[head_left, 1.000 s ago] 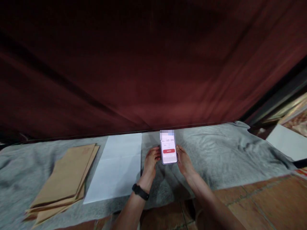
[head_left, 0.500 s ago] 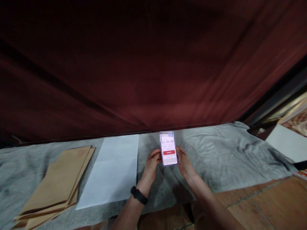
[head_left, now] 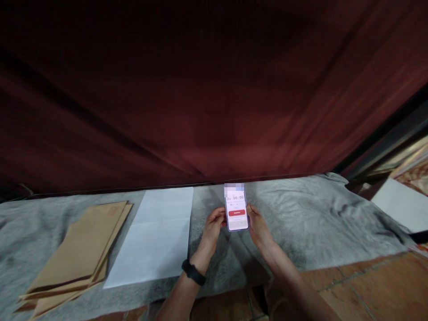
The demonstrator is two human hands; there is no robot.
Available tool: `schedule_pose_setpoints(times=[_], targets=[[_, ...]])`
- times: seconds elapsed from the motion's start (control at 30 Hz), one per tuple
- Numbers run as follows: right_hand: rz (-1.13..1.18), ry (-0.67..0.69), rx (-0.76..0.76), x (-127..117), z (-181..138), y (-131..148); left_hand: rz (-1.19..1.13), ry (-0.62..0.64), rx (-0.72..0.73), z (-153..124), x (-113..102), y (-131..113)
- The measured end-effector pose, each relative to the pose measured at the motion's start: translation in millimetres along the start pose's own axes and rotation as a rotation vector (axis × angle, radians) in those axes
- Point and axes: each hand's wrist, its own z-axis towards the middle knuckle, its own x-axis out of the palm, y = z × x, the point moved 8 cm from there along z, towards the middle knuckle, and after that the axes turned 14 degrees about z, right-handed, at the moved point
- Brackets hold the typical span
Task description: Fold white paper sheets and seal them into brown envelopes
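A smartphone (head_left: 236, 208) with a lit screen, showing a timer reading and a red button, is held upright above a grey cloth (head_left: 301, 218). My left hand (head_left: 213, 228), with a black band on its wrist, grips the phone's lower left edge. My right hand (head_left: 258, 227) grips its lower right edge. Both hands have fingers curled round the phone.
A white sheet of paper (head_left: 155, 236) lies on the cloth left of my hands. A stack of brown envelopes (head_left: 75, 254) lies further left. A dark red curtain (head_left: 200, 98) hangs behind. Another white sheet (head_left: 401, 203) sits at far right. Tiled floor (head_left: 368, 285) shows in front.
The view has shifted slightly, so the papers sit a little further left. Both hands still hold the phone in nearly the same place.
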Motion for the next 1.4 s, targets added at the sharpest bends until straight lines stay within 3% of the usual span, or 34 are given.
schedule_pose_setpoints(times=[0.5,0.8,0.93,1.03,1.2,1.4], targets=[[-0.015,-0.015,-0.007,-1,-3,5,0.129,0.014,0.077,1,2,0],[-0.089,-0.033,-0.060,-15,-1,20,0.676,-0.095,0.386,-12,-10,-31],[-0.127,-0.088,-0.085,-35,4,40,0.932,-0.086,0.487,-17,-17,-42],[-0.136,-0.133,-0.115,-58,10,65,1.210,-0.182,0.491,-18,-38,-50],[-0.198,-0.228,-0.172,-111,17,113,1.587,-0.426,0.248,-21,-90,-51],[-0.266,-0.379,-0.218,-159,13,144,1.740,-0.431,0.083,-22,-113,-33]])
